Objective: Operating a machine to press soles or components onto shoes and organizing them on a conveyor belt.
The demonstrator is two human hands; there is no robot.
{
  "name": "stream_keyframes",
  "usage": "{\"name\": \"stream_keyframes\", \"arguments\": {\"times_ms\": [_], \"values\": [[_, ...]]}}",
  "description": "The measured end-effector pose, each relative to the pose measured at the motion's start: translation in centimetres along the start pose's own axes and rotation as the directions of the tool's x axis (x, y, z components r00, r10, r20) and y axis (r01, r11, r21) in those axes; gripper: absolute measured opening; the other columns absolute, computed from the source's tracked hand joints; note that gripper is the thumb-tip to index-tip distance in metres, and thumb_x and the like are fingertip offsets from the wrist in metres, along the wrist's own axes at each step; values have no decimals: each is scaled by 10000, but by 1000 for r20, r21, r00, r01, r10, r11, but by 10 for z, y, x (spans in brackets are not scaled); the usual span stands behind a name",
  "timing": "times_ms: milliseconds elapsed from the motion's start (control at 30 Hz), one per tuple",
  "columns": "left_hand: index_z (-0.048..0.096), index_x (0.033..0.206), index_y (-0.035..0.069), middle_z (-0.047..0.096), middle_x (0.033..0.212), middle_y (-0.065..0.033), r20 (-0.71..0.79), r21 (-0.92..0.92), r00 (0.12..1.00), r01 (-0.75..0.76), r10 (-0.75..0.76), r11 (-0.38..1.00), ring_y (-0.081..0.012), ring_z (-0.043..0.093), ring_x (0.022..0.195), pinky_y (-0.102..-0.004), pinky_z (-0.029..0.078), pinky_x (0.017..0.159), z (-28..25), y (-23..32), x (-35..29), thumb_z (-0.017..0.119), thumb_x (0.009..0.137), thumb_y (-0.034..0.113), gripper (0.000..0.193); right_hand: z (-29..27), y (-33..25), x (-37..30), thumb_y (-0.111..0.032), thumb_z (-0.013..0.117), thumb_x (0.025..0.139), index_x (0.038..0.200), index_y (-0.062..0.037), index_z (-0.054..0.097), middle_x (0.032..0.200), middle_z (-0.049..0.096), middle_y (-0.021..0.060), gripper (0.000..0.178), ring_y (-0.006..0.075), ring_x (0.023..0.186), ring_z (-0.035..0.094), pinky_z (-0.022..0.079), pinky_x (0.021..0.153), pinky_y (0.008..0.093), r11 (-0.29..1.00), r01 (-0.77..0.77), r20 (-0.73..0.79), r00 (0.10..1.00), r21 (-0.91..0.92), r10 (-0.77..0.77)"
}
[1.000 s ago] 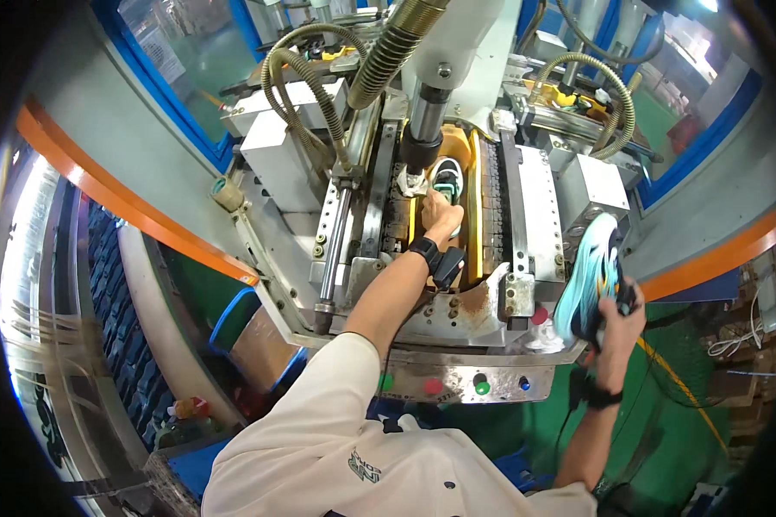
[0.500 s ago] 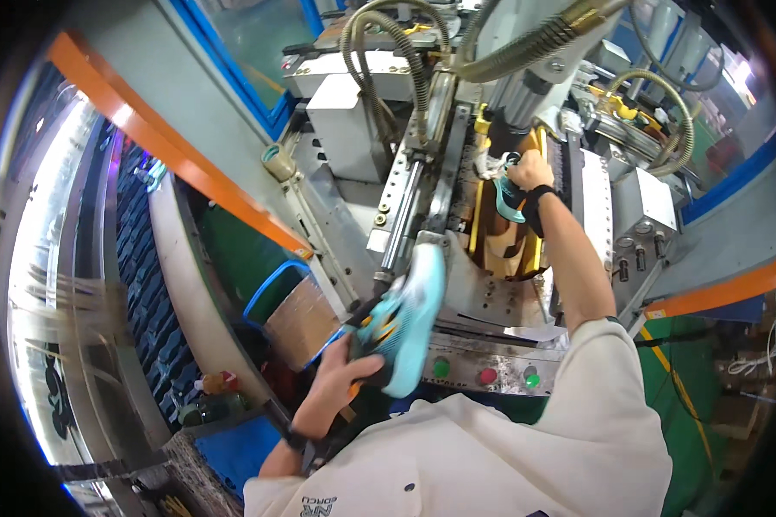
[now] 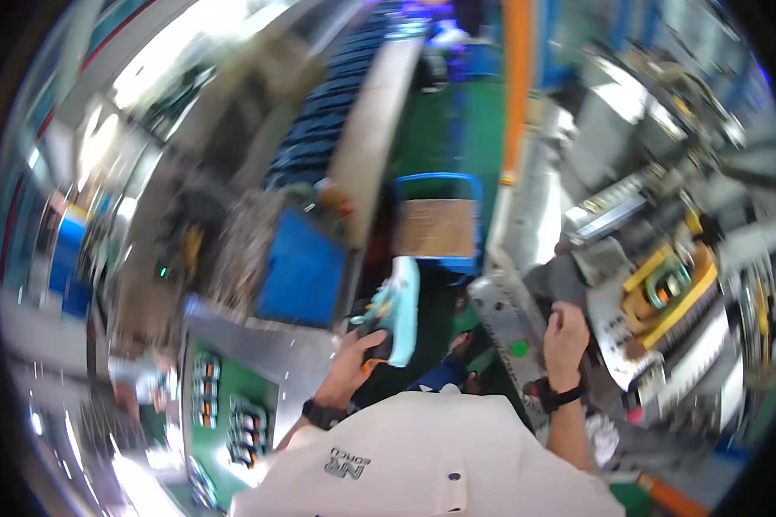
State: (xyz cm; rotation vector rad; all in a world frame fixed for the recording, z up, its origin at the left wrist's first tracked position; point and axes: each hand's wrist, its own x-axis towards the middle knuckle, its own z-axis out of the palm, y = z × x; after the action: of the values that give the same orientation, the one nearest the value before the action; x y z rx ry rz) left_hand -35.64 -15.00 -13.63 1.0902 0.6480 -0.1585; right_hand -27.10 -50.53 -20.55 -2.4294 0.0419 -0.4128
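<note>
A light blue sneaker with dark and orange parts is in my left hand, which is wrapped round its heel end. The shoe hangs toe away from me, its pale sole side turned to the right. My right hand hovers beside the machine's front panel, its fingers curled in and nothing showing in them. Right of it, a teal shoe piece sits inside a yellow-walled fixture. The picture is smeared by motion, so small details are lost.
A blue-framed cart with a brown board stands ahead. On the left are a conveyor, a blue sheet and a metal table. Several shoes lie on a green surface at lower left. An orange post rises ahead.
My view has swung left. My right hand has left the yellow fixture, where it was at the teal shoe piece, and drawn back nearer to me. My left hand still holds the sneaker.
</note>
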Motion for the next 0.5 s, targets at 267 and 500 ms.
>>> {"name": "stream_keyframes", "arguments": {"times_ms": [267,500], "values": [[639,1059,-16,666,932,-73,-222,-30,975,26,-32,999,-180,673,831,-288,561,689,-83,-45,-68,671,864,84,221,143,87,-58,-87,579,831,966,-45,605,981,581,166,144,386,986,544,457,843,486,975,219,182,961,-40,-209],[609,1018,-51,668,940,-115,-483,-8,844,-269,232,963,-232,681,806,-342,590,680,-260,-139,-85,685,856,114,243,116,-6,-2,-82,588,864,989,-15,619,885,580,158,146,315,840,578,466,725,396,995,95,180,980,-41,-87]]}}
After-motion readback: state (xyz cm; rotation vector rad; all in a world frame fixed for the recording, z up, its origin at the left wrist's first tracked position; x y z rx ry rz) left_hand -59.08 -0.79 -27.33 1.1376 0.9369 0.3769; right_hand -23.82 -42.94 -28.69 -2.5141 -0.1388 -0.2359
